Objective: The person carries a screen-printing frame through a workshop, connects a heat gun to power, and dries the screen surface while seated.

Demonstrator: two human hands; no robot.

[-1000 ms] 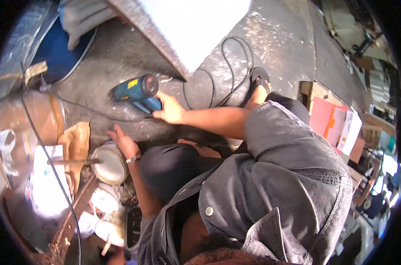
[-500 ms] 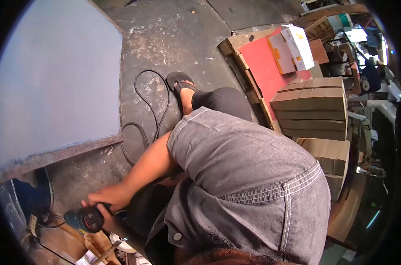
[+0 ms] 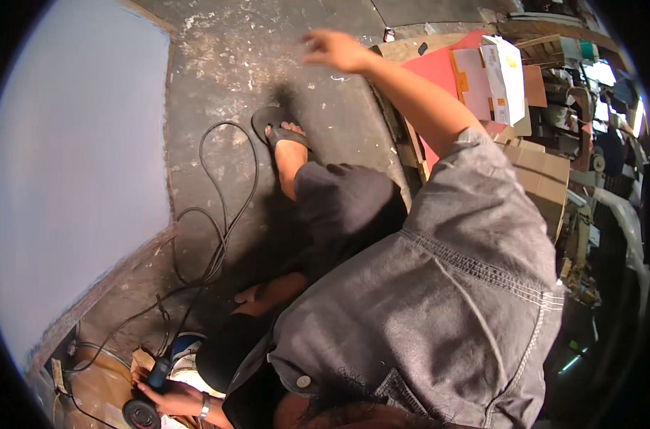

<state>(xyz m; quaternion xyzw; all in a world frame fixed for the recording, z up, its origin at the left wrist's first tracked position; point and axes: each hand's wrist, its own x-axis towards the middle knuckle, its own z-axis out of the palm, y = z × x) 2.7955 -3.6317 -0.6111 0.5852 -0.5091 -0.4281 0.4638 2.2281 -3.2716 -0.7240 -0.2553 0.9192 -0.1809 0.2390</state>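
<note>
At the lower left, my left hand (image 3: 173, 400), with a band at its wrist, is closed round a corded power tool (image 3: 158, 373). The tool has a teal body and a round black head, like an angle grinder. Its dark cord (image 3: 221, 247) runs up from the handle and loops across the floor. My right hand (image 3: 333, 51) is stretched out over the floor at the top, fingers apart and slightly blurred, holding nothing. Below it is a foot in a black sandal (image 3: 273, 121). A large panel with a pale grey-blue face (image 3: 89, 164) fills the left side, apart from both hands.
A pallet with a red sheet (image 3: 429, 79) stands at the upper right, carrying a white and orange box (image 3: 502, 79) and cardboard cartons (image 3: 539, 171). Beside the tool sits a round blue and white container (image 3: 188, 344). Shelves and clutter line the far right.
My right hand has left the power tool and swung up to the top. My left hand keeps the tool, now lower. More of the cord and the blue and white container show.
</note>
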